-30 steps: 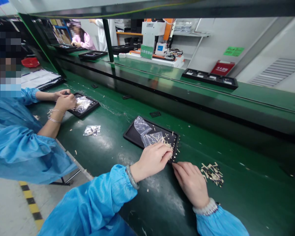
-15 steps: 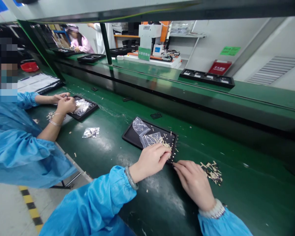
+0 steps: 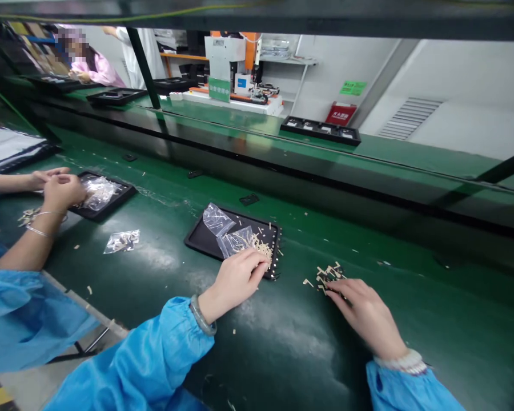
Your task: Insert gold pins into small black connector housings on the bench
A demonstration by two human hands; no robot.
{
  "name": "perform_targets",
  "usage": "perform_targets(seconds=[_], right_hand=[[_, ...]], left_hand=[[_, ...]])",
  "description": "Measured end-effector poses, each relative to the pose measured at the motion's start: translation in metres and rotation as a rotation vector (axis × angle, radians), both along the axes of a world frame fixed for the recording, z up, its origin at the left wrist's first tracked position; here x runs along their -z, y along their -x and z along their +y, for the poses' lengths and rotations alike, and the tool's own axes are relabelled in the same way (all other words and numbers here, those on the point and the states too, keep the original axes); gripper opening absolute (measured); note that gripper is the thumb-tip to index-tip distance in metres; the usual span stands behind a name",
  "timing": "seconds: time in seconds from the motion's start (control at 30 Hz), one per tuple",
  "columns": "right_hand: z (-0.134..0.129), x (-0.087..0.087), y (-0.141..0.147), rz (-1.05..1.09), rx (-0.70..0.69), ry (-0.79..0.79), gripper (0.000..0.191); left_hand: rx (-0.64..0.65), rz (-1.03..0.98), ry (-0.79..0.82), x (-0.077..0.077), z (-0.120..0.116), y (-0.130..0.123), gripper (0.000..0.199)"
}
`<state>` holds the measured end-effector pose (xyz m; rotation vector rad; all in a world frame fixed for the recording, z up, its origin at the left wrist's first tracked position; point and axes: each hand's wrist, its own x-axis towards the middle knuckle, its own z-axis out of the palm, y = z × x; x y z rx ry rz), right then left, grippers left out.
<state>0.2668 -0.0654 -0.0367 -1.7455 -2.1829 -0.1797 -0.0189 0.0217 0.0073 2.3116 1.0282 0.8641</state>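
My left hand (image 3: 237, 278) is closed in a pinch over the near right corner of a black tray (image 3: 201, 238); whatever is between its fingertips is too small to make out. Beside those fingers lies a heap of small beige strips (image 3: 262, 249). Two clear plastic bags (image 3: 217, 219), one with strips in it, rest in the tray. Along its right edge sits a row of small pale pieces (image 3: 276, 256). My right hand (image 3: 366, 314) has its fingers drawn together at a loose pile of beige and dark small parts (image 3: 329, 274). Its fingertips touch the pile, and their grip is hidden.
At left, a co-worker's hands (image 3: 62, 185) work beside another black tray (image 3: 122, 197) holding plastic bags. A small bag of parts (image 3: 122, 241) lies between the trays. Flat black pieces (image 3: 249, 199) lie behind. A raised ledge (image 3: 368, 197) runs along the bench's back.
My right hand has left the tray's corner and moved right to the pile of small parts. My left hand stays pinched at the tray. The whole view has shifted to the right.
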Motion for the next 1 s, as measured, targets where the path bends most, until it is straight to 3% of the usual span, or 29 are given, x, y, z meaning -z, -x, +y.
perform_targets(seconds=[0.2, 0.43, 1.0], right_hand=[[0.016, 0.001, 0.032, -0.076, 0.005, 0.002, 0.025], [0.021, 0.000, 0.058, -0.152, 0.119, 0.014, 0.022], [0.032, 0.009, 0.054, 0.153, 0.092, 0.144, 0.010]], left_hand=[[0.003, 0.004, 0.025, 0.002, 0.001, -0.001, 0.018], [0.020, -0.021, 0.030, 0.003, 0.000, -0.001, 0.017], [0.047, -0.030, 0.031, -0.002, -0.004, -0.003, 0.017]])
